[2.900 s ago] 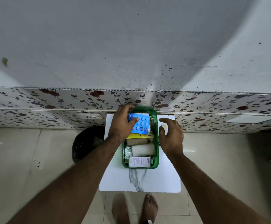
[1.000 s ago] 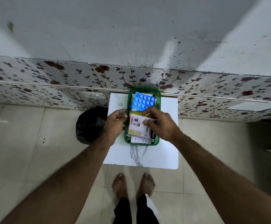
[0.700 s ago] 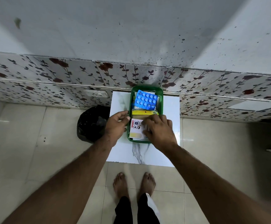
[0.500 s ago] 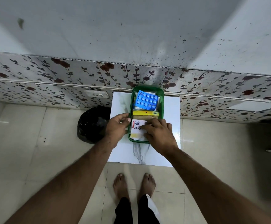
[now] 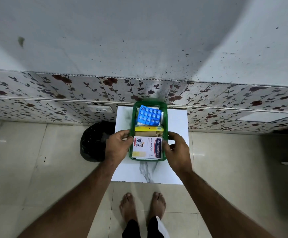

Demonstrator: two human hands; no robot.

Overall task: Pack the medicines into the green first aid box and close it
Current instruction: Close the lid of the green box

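Observation:
The green first aid box (image 5: 165, 110) stands open on a small white table (image 5: 177, 121), against the wall. Inside lie a blue blister pack (image 5: 149, 115) at the far end, a yellow packet (image 5: 148, 129) and brown item in the middle, and a white Hansaplast plaster box (image 5: 147, 147) on top at the near end. My left hand (image 5: 117, 146) grips the box's left wall, thumb at the rim. My right hand (image 5: 178, 150) holds the box's right wall, fingers curled against it. No lid is visible.
A black bag (image 5: 93, 143) sits on the tiled floor just left of the table. A floral-patterned wall panel (image 5: 54, 93) runs behind the table. My bare feet (image 5: 142, 205) stand on the floor in front of the table.
My right hand has come off the plaster box, which now lies flat in the green box, and moved to the box's right side. My left hand stays on the left wall.

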